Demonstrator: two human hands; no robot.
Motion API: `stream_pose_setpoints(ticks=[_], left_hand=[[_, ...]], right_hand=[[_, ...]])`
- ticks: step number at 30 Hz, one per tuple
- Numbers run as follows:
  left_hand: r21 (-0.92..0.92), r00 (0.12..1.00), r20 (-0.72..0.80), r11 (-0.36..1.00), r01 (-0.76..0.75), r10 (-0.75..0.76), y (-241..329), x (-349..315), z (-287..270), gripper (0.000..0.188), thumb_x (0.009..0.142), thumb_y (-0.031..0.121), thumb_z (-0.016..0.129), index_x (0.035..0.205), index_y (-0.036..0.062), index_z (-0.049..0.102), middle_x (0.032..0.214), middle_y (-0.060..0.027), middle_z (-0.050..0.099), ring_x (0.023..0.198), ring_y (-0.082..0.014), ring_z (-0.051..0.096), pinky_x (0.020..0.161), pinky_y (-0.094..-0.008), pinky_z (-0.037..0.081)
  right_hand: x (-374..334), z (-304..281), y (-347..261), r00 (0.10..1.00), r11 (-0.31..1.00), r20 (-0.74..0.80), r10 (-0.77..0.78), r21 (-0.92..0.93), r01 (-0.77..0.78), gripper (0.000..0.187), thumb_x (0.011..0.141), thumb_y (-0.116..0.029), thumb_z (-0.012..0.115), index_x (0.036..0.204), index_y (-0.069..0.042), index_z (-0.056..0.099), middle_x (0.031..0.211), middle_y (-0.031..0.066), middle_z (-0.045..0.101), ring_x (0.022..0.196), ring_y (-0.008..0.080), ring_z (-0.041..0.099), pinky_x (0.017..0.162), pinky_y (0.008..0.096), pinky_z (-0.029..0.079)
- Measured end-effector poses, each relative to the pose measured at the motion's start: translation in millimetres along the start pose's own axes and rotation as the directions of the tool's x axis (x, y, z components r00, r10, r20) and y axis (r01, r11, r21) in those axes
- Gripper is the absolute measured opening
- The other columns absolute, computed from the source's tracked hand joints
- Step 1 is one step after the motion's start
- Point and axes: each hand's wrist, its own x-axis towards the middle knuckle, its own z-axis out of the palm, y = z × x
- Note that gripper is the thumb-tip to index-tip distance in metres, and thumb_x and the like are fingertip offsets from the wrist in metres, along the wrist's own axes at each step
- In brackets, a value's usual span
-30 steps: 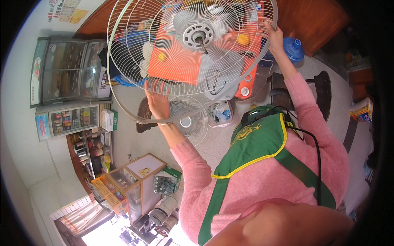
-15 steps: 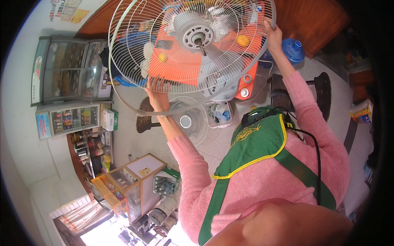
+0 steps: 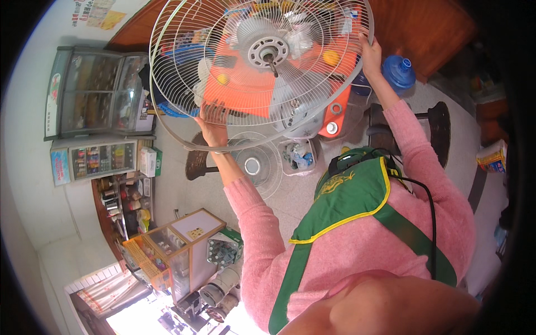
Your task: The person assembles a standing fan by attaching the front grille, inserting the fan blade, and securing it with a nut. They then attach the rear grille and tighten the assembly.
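Observation:
A large round wire fan guard (image 3: pixel 184 114) is held up in front of me, with a grey ring and a bare metal shaft (image 3: pixel 271 64) at its centre. My left hand (image 3: pixel 213 129) grips its lower left rim, fingers lying along the wires. At the upper right, my right hand (image 3: pixel 371 54) is closed round the same rim. Through the wires shows a pale grey piece with snowflake marks (image 3: pixel 298 111); its full shape is partly hidden. Another round wire guard (image 3: pixel 273 184) lies on the floor below my left hand.
Behind the guard stands a cluttered orange table (image 3: pixel 240 100). Nearby are a lined waste bin (image 3: pixel 300 167), a blue water bottle (image 3: pixel 398 72) and dark stools (image 3: pixel 438 134). A display fridge (image 3: pixel 89 97) and a wooden cabinet (image 3: pixel 192 229) stand at left.
The guard's lower rim has shifted slightly upward, and my left hand has moved a little with it. Both hands keep their hold on the rim.

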Motion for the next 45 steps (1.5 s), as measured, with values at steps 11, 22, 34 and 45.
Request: stream_pose_setpoints(ticks=[11, 22, 34, 45], left_hand=[[-0.022, 0.997, -0.056, 0.998, -0.053, 0.052, -13, -8, -1, 0.071, 0.084, 0.064, 0.046, 0.134, 0.0135, 0.039, 0.128, -0.0087, 0.047, 0.118, -0.0292, 0.046, 0.099, -0.049, 0.037], [-0.04, 1.0, 0.025, 0.999, 0.007, -0.006, -9, -24, -22, 0.057, 0.089, 0.053, 0.047, 0.134, 0.0174, 0.042, 0.138, -0.0109, 0.04, 0.127, -0.0314, 0.036, 0.104, -0.0553, 0.029], [-0.074, 0.98, 0.157, 0.991, -0.113, 0.123, 52, -135, -30, 0.08, 0.079, 0.065, 0.051, 0.116, -0.006, 0.052, 0.111, -0.023, 0.059, 0.102, -0.0344, 0.059, 0.091, -0.0503, 0.043], [0.491, 0.965, 0.056, 0.849, 0.195, -0.254, 112, -231, 44, 0.054, 0.058, 0.015, 0.084, 0.099, -0.0099, 0.058, 0.063, -0.0083, 0.055, 0.05, -0.0178, 0.052, 0.048, -0.0261, 0.038]], right_hand=[[-9, 8, -6, 0.986, 0.98, 0.001, -0.166, -0.113, 0.165, 0.025, 0.093, -0.019, 0.054, 0.108, 0.0, 0.056, 0.096, 0.0033, 0.061, 0.086, 0.0081, 0.054, 0.077, 0.0238, 0.044], [-12, 5, -13, 0.982, 0.958, 0.006, -0.189, -0.217, 0.186, 0.029, 0.092, -0.021, 0.054, 0.108, 0.004, 0.057, 0.096, 0.0045, 0.062, 0.086, 0.0085, 0.055, 0.077, 0.0238, 0.044], [-6, 0, -3, 0.979, 0.96, -0.015, -0.205, -0.2, 0.198, 0.028, 0.091, -0.023, 0.057, 0.103, 0.003, 0.061, 0.093, 0.0032, 0.063, 0.084, 0.0085, 0.055, 0.075, 0.025, 0.044], [-5, -5, -1, 0.981, 0.948, 0.001, -0.195, -0.258, 0.188, 0.028, 0.092, -0.025, 0.057, 0.102, 0.001, 0.062, 0.093, 0.0006, 0.062, 0.085, 0.0071, 0.052, 0.076, 0.0234, 0.043]])
